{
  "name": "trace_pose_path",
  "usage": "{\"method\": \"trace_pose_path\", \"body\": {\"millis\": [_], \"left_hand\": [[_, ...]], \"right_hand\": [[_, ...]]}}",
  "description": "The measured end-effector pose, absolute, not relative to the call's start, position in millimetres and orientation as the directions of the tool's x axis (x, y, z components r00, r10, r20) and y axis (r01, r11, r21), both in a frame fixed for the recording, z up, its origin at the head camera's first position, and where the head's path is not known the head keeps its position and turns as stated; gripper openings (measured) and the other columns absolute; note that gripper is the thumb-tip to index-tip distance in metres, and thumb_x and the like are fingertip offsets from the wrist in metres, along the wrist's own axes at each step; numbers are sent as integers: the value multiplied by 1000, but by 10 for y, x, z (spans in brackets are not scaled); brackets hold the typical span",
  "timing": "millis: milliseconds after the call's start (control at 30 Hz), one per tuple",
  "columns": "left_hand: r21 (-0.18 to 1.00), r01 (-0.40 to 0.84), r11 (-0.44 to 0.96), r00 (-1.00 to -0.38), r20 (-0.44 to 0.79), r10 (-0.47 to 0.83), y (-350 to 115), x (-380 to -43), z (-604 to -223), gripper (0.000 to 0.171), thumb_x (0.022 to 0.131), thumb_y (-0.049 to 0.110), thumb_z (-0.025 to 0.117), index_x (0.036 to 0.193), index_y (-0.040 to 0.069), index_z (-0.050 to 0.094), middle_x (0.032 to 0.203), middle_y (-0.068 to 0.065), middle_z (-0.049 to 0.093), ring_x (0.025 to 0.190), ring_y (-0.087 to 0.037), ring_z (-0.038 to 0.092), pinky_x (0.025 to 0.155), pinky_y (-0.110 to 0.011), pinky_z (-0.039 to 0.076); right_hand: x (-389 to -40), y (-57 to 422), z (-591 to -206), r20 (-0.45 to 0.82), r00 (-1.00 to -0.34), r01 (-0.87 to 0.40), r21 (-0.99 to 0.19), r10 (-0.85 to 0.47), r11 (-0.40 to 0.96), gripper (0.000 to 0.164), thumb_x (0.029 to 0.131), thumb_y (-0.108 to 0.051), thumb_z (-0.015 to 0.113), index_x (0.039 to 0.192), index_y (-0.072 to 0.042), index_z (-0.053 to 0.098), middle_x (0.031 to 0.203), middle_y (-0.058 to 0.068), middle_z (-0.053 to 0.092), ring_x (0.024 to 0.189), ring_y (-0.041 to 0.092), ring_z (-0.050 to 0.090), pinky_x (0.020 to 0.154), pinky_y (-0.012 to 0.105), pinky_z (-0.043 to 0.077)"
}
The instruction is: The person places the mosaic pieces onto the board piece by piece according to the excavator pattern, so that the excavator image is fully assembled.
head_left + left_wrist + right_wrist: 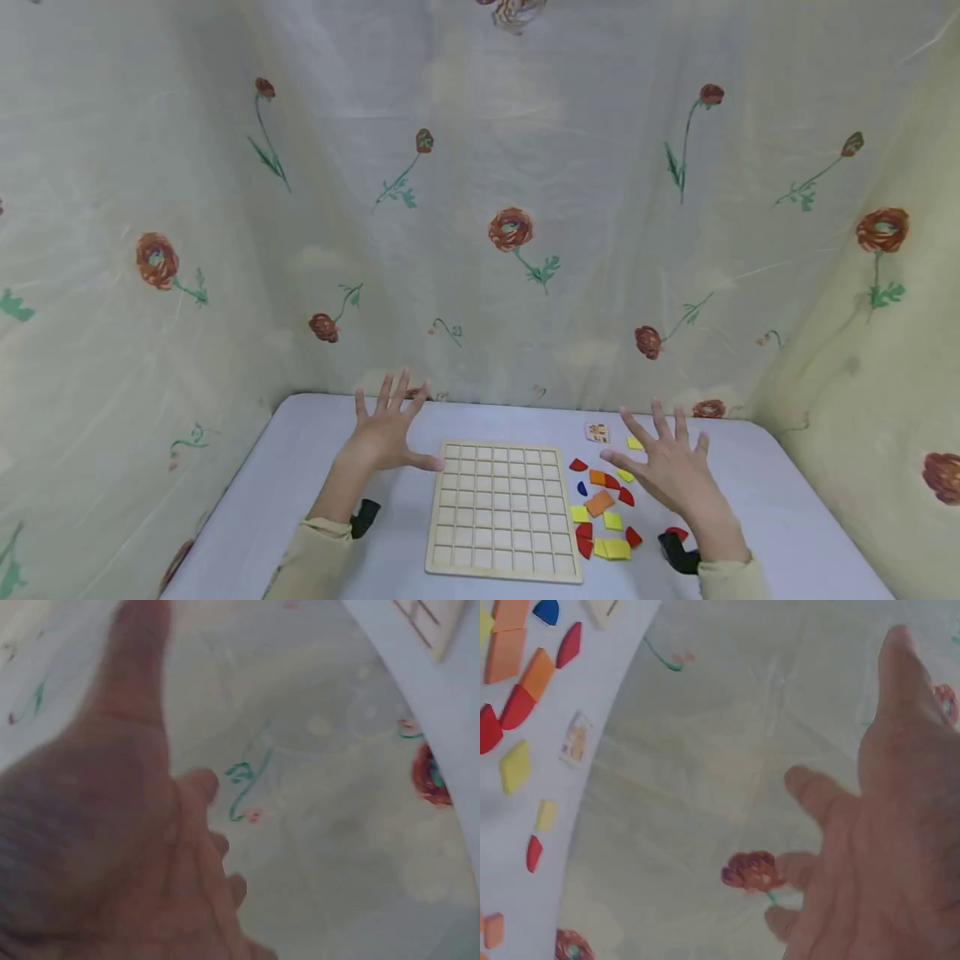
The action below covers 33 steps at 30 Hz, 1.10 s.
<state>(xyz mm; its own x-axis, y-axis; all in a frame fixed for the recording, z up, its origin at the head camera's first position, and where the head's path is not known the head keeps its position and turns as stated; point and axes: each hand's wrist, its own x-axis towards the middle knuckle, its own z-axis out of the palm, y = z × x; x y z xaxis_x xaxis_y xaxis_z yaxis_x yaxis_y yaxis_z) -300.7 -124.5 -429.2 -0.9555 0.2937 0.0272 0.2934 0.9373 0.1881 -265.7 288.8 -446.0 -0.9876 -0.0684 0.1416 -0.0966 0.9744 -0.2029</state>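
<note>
My left hand (385, 437) is raised to the left of a pale wooden grid board (502, 578), fingers spread wide and holding nothing. My right hand (670, 467) hovers on the other side, also with spread fingers and nothing in it. Between the board and the right hand lie loose flat pieces: an orange square (600, 502), a yellow square (617, 549), a red quarter-round piece (633, 537) and a small blue piece (582, 488), among several others. In the left wrist view the thumb (139, 667) stands up, away from the fingers. The right wrist view shows a similarly outstretched thumb (901, 675).
A small printed picture card (597, 432) lies near the table's far edge. The white table (315, 450) has rounded back corners. Flower-patterned cloth (465, 267) hangs behind it and at both sides. Black wrist-worn devices (365, 518) show at both wrists.
</note>
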Motion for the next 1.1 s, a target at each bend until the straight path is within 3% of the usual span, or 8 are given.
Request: {"method": "trace_pose_path", "body": {"millis": [133, 233, 333, 400, 500, 600, 733, 1100], "left_hand": [[260, 422, 869, -882, -104, 460, -1346, -3139, -4433, 125, 63, 65, 77, 157, 25, 5, 162, -11, -13, 149, -34, -13, 112, -70, -1], [360, 480, 800, -791, -217, 572, -1399, -3213, -4620, 123, 68, 58, 78, 156, 26, -1, 163, -10, -13, 149, -33, -12, 114, -67, 3], [428, 498, 754, -718, -285, 635, -1407, -3232, -4811, 121, 72, 53, 79, 156, 24, -3, 163, -11, -12, 150, -34, -10, 114, -66, 3], [430, 512, 744, -695, -301, 653, -1379, -3212, -4933, 123, 71, 53, 80, 156, 21, -2, 163, -13, -10, 150, -35, -8, 114, -67, 3], [400, 528, 750, -682, -327, 654, -1309, -3153, -5082, 124, 70, 56, 79, 156, 16, -1, 163, -13, -6, 150, -34, -4, 114, -67, 4], [369, 535, 760, -684, -338, 646, -1267, -3101, -5222, 125, 69, 60, 78, 156, 14, 2, 164, -10, -2, 151, -30, -1, 115, -65, 4], [375, 511, 774, -699, -342, 628, -1239, -3056, -5321, 126, 67, 62, 78, 156, 11, 6, 164, -7, 1, 151, -27, 0, 117, -62, 4], [367, 475, 800, -728, -347, 591, -1215, -3022, -5353, 126, 66, 62, 78, 156, 10, 8, 164, -7, 0, 152, -25, 0, 118, -59, 3]], "right_hand": [[-2754, 2879, -4530, 95, -977, -212, -273, -193, 938, 86, 81, -69, 59, 148, -19, 40, 157, 27, 19, 141, 54, 15, 101, 78, 18], [-2841, 2874, -4631, 57, -963, -266, -359, -264, 894, 77, 81, -60, 65, 142, -17, 50, 150, 23, 36, 135, 48, 34, 99, 69, 35], [-2952, 2855, -4766, 21, -959, -260, -461, -282, 849, 60, 83, -47, 70, 132, -14, 60, 133, 16, 56, 116, 35, 55, 92, 50, 51], [-3016, 2825, -4865, -7, -964, -228, -501, -267, 835, 47, 85, -35, 73, 125, -12, 65, 116, 8, 64, 100, 24, 59, 80, 36, 56], [-3087, 2762, -5015, -48, -968, -184, -530, -246, 828, 31, 84, -20, 75, 113, -11, 70, 96, 0, 64, 85, 14, 54, 68, 23, 51], [-3121, 2693, -5145, -78, -967, -164, -535, -242, 829, 25, 83, -17, 76, 107, -11, 71, 85, -3, 58, 79, 13, 51, 64, 21, 46], [-3142, 2640, -5261, -103, -965, -151, -538, -242, 829, 24, 82, -18, 77, 104, -9, 71, 81, -1, 55, 77, 13, 49, 63, 22, 42], [-3146, 2624, -5433, -92, -981, -87, -564, -168, 821, 14, 86, -10, 72, 100, -13, 70, 84, -1, 59, 77, 15, 52, 69, 25, 47]]}}
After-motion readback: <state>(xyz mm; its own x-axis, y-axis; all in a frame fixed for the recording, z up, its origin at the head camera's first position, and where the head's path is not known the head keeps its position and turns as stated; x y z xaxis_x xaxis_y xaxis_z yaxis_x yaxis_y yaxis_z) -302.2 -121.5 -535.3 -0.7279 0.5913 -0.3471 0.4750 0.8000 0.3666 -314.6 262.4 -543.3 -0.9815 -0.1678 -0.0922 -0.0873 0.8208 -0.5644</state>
